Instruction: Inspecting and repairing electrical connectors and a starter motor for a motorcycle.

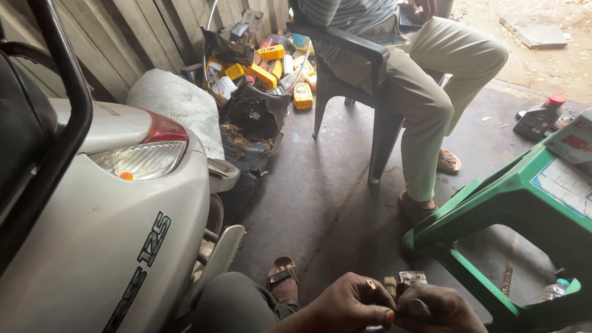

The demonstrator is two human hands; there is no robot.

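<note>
Your left hand (351, 302) and right hand (435, 308) meet at the lower frame edge, fingers curled narrow around a small metal part (412, 279) held between them. It stands just above your fingertips; its long axis cannot be told. The green plastic stool (493, 203) stands close right, the white scooter (111, 222) left, and a seated person (425, 80) sits ahead.

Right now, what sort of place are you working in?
Probably a small scooter repair shed: a white scooter parked close by, a heap of yellow oil cans against the wooden wall, stained concrete floor.
</note>
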